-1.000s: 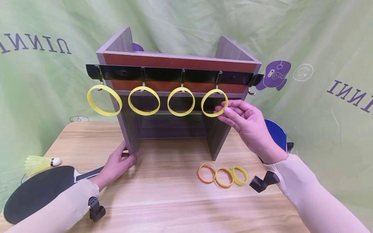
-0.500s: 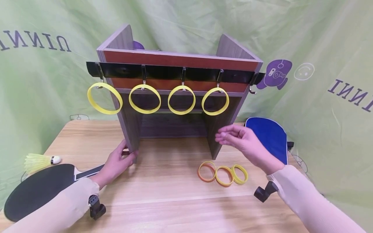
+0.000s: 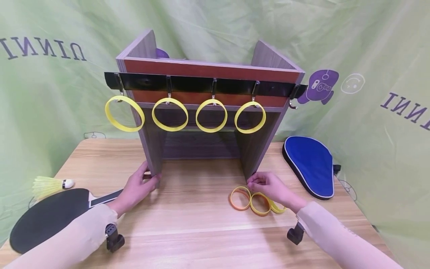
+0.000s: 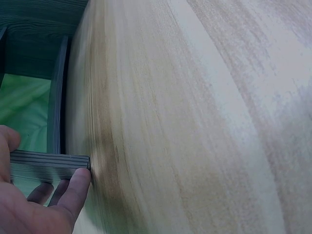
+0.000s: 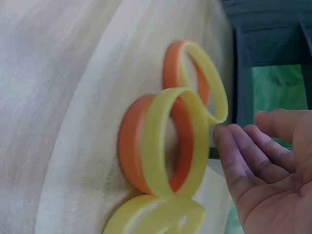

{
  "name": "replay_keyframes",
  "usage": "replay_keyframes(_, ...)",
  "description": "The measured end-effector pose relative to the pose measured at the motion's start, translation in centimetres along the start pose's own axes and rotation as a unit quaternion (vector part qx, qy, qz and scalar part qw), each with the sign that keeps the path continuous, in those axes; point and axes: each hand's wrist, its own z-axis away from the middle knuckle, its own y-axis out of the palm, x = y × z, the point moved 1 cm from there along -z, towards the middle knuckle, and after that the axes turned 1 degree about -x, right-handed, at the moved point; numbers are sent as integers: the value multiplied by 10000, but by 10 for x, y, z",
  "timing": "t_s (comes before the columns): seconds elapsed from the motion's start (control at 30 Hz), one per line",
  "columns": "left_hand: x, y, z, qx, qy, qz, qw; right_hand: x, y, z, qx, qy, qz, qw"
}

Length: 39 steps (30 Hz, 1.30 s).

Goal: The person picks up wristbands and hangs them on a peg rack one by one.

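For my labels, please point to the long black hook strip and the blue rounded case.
Long black hook strip [image 3: 203,84], head view: front face, near the middle.
Blue rounded case [image 3: 309,166], head view: middle of its top.

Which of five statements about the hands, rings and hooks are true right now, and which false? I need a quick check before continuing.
1. Four yellow rings hang from the black hook rail. True.
2. The left hand grips the left side panel of the grey stand near its foot. True.
3. The right hand holds a yellow ring. False: it holds no ring and is near the loose rings on the table.
4. The rightmost hook carries a ring. False: it is bare.
5. The blue case lies right of the stand. True.
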Motion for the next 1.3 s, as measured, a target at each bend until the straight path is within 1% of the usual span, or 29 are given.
replay_keyframes(0.1, 0, 0, 0, 22, 10, -15, 10000, -3, 4, -1, -6, -43, 386, 9992)
replay_keyframes(0.27, 0, 0, -1, 9, -1, -30, 10000, -2, 9, -4, -38, -40, 932, 9956)
replay_keyframes(0.37, 1, 1, 0, 26, 1, -80, 10000, -1, 12, -6, -27, -80, 1125, 9936)
replay_keyframes(0.6, 1, 1, 0, 20, 35, -103, 9999, 2, 18, -6, 86, -372, 1444, 9888)
replay_keyframes(0.77, 1, 0, -1, 15, 5, -116, 9999, 3, 17, -7, 165, -426, 1410, 9890)
replay_keyframes(0.93, 1, 1, -1, 32, -22, -86, 10000, 6, 11, -6, 110, -528, 1283, 9903)
replay_keyframes(1.1, 1, 1, -2, 37, -66, -44, 10000, 10, 5, -2, 99, -399, 821, 9958)
replay_keyframes(1.2, 2, 1, -2, 47, -62, -65, 9999, 14, 0, 1, 165, -219, 388, 9989)
replay_keyframes(1.3, 2, 0, -2, 57, -62, -114, 9999, 20, -7, 7, 252, -135, -43, 9996)
